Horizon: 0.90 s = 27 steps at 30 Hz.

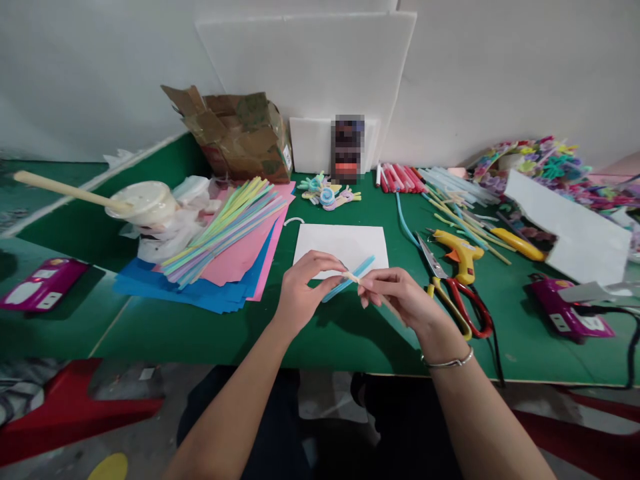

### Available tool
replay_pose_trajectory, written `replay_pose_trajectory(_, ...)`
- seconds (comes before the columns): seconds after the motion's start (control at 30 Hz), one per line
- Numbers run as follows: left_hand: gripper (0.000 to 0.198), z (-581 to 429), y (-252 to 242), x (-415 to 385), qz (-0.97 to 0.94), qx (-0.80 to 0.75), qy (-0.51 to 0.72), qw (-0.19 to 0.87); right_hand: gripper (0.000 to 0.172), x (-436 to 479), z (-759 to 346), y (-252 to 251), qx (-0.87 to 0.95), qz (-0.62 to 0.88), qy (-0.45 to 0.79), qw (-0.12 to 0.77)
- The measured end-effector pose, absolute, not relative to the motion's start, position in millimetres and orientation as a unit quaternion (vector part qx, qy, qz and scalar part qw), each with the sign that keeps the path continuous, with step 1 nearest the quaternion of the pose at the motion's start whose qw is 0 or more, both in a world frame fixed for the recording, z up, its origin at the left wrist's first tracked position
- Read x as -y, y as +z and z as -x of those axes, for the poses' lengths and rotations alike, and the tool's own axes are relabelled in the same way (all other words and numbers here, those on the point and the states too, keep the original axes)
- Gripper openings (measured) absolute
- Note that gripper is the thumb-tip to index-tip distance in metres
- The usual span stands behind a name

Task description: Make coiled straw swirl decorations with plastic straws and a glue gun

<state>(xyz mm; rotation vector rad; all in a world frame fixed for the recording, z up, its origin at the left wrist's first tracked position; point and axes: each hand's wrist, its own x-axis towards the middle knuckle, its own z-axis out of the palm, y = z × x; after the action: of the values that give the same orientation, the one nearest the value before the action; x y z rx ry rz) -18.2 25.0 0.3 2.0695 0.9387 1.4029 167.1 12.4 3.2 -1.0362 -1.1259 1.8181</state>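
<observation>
My left hand [307,283] and my right hand [403,297] meet over the near edge of a white sheet [345,240]. Between them is a thin, pale cream pipe cleaner [351,277], pinched at its end by the fingers of both hands. Its other part trails down beneath my right palm. Light blue pipe cleaners [367,265] lie across the sheet, partly hidden behind my fingers. To the right of my right hand are scissors [434,260] with red and yellow handles and a yellow glue gun [461,252].
Bundled pastel pipe cleaners [225,233] rest on pink and blue sheets [193,290] at left. A cardboard box [245,137] and small finished pipe-cleaner pieces [327,193] stand farther back. Red-wrapped sticks [400,179], a yellow-handled tool [520,244] and a purple device [570,310] are at right.
</observation>
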Motion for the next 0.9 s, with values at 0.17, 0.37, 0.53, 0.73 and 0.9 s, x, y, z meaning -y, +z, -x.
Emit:
replay_pose_trajectory(0.17,0.005,17.3,0.8,-23.8,-0.74,-0.36,0.505,0.26,0.017,-12.4,-167.5,3.0,0.469,0.391,0.702,0.366)
replay_pose_trajectory(0.37,0.012,17.2,4.3,-22.3,-0.685,-0.458,0.415,0.387,0.016,-13.8,-168.7,2.2,0.509,0.417,0.651,0.379)
replay_pose_trajectory(0.53,0.016,16.1,3.6,-25.2,-0.573,-0.514,0.351,0.533,0.019,-13.7,-163.5,2.3,0.612,0.479,0.516,0.359)
replay_pose_trajectory(0.73,0.016,15.5,-2.4,-30.1,-0.468,-0.55,0.359,0.591,0.02,-9.1,-154.9,-7.6,0.793,0.48,0.169,0.335)
replay_pose_trajectory(0.9,0.019,13.6,-2.5,-29.6,-0.369,-0.558,0.353,0.655,0.024,-7.6,-153.3,-11.0,0.856,0.43,-0.043,0.285)
